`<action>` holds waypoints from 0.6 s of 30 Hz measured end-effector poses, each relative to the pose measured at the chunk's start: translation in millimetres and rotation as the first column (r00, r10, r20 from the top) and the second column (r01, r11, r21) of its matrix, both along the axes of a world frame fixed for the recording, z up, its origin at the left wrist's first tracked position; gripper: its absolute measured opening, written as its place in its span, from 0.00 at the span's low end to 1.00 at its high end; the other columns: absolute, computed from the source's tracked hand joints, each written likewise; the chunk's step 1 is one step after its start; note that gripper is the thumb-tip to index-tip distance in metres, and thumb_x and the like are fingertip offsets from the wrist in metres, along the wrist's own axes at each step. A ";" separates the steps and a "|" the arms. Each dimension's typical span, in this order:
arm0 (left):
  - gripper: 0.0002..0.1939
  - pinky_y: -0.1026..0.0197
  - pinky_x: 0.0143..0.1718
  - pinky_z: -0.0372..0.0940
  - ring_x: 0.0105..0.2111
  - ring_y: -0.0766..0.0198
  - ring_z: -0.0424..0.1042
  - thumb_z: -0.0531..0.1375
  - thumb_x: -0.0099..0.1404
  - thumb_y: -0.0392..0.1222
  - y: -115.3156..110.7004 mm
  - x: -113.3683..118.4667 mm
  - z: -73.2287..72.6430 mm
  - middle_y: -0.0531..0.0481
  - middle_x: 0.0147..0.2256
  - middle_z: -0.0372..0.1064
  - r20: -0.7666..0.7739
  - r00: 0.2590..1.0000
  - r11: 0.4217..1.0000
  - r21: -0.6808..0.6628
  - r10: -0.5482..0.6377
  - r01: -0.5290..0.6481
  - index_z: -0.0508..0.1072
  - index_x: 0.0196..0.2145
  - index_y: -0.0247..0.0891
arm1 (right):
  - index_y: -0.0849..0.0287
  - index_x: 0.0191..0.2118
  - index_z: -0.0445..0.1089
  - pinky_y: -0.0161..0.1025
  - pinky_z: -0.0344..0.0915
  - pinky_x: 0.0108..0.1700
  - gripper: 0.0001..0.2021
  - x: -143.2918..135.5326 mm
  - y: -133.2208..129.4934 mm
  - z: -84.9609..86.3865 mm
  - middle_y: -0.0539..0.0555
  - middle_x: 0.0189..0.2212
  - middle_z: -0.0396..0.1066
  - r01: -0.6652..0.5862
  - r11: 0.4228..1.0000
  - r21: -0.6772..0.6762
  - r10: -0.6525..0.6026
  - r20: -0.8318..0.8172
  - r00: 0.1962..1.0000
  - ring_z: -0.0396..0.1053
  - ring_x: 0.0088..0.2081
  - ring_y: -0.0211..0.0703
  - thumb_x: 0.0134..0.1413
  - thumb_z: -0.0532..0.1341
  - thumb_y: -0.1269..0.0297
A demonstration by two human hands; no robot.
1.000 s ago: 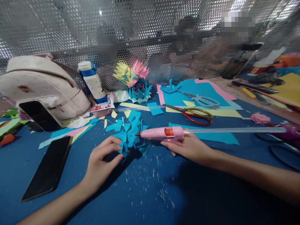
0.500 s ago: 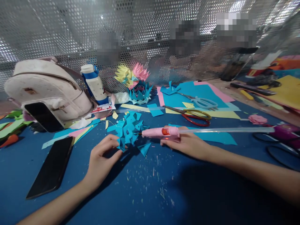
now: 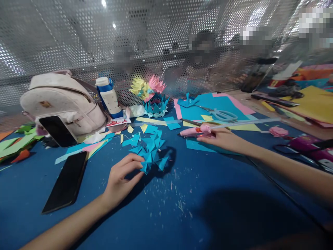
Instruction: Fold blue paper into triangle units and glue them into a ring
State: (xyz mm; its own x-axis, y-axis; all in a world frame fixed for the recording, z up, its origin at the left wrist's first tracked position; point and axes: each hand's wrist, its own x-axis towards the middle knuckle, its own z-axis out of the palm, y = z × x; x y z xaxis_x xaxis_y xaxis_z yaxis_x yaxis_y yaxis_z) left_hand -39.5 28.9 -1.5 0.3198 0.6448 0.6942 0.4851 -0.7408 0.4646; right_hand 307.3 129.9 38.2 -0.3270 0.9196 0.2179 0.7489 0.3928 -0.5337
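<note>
Near the middle of the table, my left hand [image 3: 123, 178] pinches the near left edge of a spiky blue paper piece [image 3: 151, 147]. A blue paper triangle [image 3: 162, 163] lies at its right side; whether they touch is unclear. To the right, my right hand [image 3: 221, 139] is wrapped round a pink glue gun [image 3: 195, 131], whose dark nozzle points left, apart from the blue paper. A long clear glue stick [image 3: 249, 123] sticks out of the gun's back end. Behind the hands stand folded paper flowers, one yellow [image 3: 140, 86], one pink [image 3: 156, 84] and one dark blue [image 3: 156, 104].
Scissors with light blue handles [image 3: 225, 115] lie on blue sheets [image 3: 201, 104] at the back. On the left are a dark phone [image 3: 66, 182], a white backpack [image 3: 59, 90] and a bottle [image 3: 110, 99]. A purple device [image 3: 309, 147] with cables sits at the right.
My right hand has drawn the glue gun away from the blue paper, to the right and back. My left hand still holds the paper piece, now turned and lower. The view has shifted slightly.
</note>
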 end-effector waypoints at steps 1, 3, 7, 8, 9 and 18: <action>0.06 0.65 0.34 0.69 0.32 0.65 0.73 0.59 0.67 0.30 -0.9 0.9 1.0 0.47 0.34 0.73 -0.023 1.000 0.999 0.025 -0.021 0.022 0.71 0.33 0.38 | 0.61 0.40 0.77 0.40 0.66 0.44 0.13 4.6 1.7 -3.4 0.59 0.40 0.77 -0.016 1.000 -0.018 0.017 0.026 1.000 0.73 0.41 0.48 0.57 0.61 0.58; 0.07 0.66 0.34 0.68 0.33 0.66 0.73 0.57 0.68 0.30 -2.3 2.5 1.9 0.47 0.34 0.74 -0.070 0.996 0.995 0.077 -0.058 0.063 0.71 0.34 0.38 | 0.63 0.41 0.76 0.39 0.67 0.42 0.14 11.5 2.9 -7.2 0.62 0.41 0.77 -0.026 0.999 -0.039 0.029 0.068 0.997 0.73 0.40 0.48 0.58 0.60 0.58; 0.08 0.63 0.36 0.68 0.35 0.63 0.74 0.55 0.71 0.32 -4.9 3.0 -0.9 0.46 0.35 0.75 -0.183 0.979 0.982 0.151 -0.087 0.116 0.73 0.39 0.38 | 0.65 0.38 0.74 0.39 0.65 0.39 0.17 19.4 -4.4 -4.4 0.65 0.37 0.76 -0.020 0.999 -0.028 0.023 0.106 0.994 0.72 0.36 0.45 0.62 0.54 0.57; 0.08 0.62 0.36 0.68 0.36 0.62 0.74 0.54 0.72 0.33 -5.8 2.5 -2.2 0.45 0.36 0.75 -0.213 0.973 0.979 0.162 -0.086 0.122 0.74 0.41 0.38 | 0.65 0.40 0.74 0.39 0.65 0.40 0.18 22.1 -7.2 -3.4 0.65 0.39 0.76 -0.021 0.999 -0.025 0.024 0.127 0.992 0.72 0.37 0.46 0.64 0.53 0.56; 0.09 0.61 0.36 0.68 0.36 0.62 0.74 0.54 0.73 0.34 -6.8 2.0 -3.4 0.45 0.37 0.76 -0.242 0.967 0.976 0.174 -0.083 0.127 0.74 0.42 0.38 | 0.64 0.43 0.74 0.41 0.65 0.41 0.19 25.7 -10.1 -2.9 0.66 0.41 0.76 -0.018 1.000 -0.017 0.020 0.154 0.988 0.72 0.39 0.48 0.64 0.52 0.55; 0.13 0.59 0.37 0.67 0.37 0.61 0.74 0.52 0.74 0.32 -13.0 -0.5 -4.7 0.44 0.40 0.77 -0.399 0.915 0.958 0.236 -0.058 0.164 0.74 0.49 0.36 | 0.57 0.49 0.72 0.53 0.69 0.45 0.26 31.6 -64.9 6.3 0.61 0.50 0.74 0.123 0.943 0.309 -0.269 0.491 0.829 0.72 0.51 0.62 0.63 0.45 0.47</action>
